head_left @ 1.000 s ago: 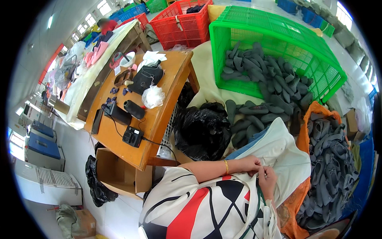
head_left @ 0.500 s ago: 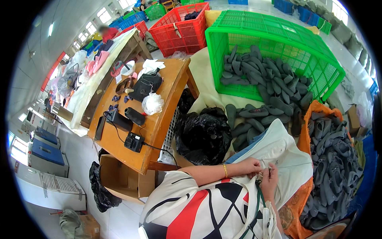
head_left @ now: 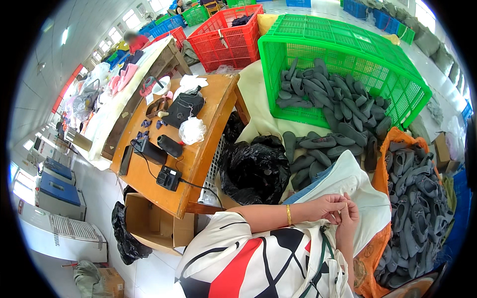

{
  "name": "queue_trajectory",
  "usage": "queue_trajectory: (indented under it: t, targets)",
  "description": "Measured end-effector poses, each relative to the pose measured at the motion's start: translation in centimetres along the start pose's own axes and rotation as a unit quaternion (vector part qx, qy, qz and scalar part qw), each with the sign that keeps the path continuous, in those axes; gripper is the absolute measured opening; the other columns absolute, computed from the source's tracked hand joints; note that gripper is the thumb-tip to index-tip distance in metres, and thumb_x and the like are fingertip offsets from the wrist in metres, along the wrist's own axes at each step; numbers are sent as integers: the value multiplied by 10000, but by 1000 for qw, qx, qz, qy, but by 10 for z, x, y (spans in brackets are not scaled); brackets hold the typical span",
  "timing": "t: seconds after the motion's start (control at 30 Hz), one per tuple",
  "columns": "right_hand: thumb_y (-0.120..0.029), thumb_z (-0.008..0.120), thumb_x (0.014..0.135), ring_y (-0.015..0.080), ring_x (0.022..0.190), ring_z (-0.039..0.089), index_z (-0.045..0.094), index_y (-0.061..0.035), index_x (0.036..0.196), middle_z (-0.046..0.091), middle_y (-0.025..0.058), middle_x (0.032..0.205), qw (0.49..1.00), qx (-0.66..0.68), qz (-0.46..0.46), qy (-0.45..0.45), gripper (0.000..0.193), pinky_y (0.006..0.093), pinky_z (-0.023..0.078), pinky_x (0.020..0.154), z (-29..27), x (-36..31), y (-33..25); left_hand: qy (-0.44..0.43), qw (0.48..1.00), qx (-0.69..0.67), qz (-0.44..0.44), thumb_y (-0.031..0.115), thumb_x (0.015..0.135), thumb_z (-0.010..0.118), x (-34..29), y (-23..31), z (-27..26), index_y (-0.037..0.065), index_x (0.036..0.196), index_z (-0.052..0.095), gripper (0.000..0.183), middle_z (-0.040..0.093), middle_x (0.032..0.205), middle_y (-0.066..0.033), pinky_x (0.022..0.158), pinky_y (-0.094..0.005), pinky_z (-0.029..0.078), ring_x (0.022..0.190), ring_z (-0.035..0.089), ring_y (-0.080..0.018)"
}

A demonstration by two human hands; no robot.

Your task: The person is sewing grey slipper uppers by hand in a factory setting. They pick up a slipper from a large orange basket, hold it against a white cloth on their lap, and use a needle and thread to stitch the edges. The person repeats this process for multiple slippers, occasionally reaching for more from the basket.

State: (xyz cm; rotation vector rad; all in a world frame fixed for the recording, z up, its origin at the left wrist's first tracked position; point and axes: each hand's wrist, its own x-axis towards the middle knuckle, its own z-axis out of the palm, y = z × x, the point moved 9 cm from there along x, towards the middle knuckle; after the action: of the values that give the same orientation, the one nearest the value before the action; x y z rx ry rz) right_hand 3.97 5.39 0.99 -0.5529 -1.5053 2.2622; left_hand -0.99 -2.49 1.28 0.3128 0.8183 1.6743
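My left hand (head_left: 325,206), with a gold bracelet on its wrist, and my right hand (head_left: 351,221) meet fingertip to fingertip over my lap. Their fingers are pinched together; whatever is between them is too small to make out. Just beyond the hands a white cloth (head_left: 365,191) is draped over my knees. Several dark grey shoe uppers (head_left: 318,149) lie heaped in front of the cloth. More of them fill an orange sack (head_left: 380,174) at my right.
A green plastic crate (head_left: 348,44) holding grey uppers stands ahead, with a red crate (head_left: 223,37) behind it. A wooden table (head_left: 208,144) at left carries a charger, cables and a black pouch. A black plastic bag (head_left: 253,169) sits beside the table, a cardboard box (head_left: 154,223) under it.
My hands stay joined in the same spot over my lap. The view has shifted slightly; nothing else has moved.
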Motion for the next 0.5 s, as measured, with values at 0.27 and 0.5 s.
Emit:
queue_trajectory:
  t: [0.27, 0.5]
  targets:
    - [-169, 545, 1017, 2, 555, 415, 614, -29, 1102, 572, 125, 1361, 997, 70, 37, -20, 178, 158, 380, 506, -2, 4, -11, 6, 989, 146, 29, 276, 977, 630, 14, 14, -13, 79, 948, 634, 199, 609, 724, 15, 556, -227, 496, 592, 586, -65]
    - [-183, 523, 1029, 30, 576, 473, 604, -35, 1093, 669, 65, 1127, 999, 22, 18, -42, 180, 175, 426, 536, 6, 12, -28, 217, 856, 353, 309, 230, 929, 684, -60, 284, -31, 100, 898, 682, 134, 634, 711, 10, 489, -219, 487, 538, 567, -70]
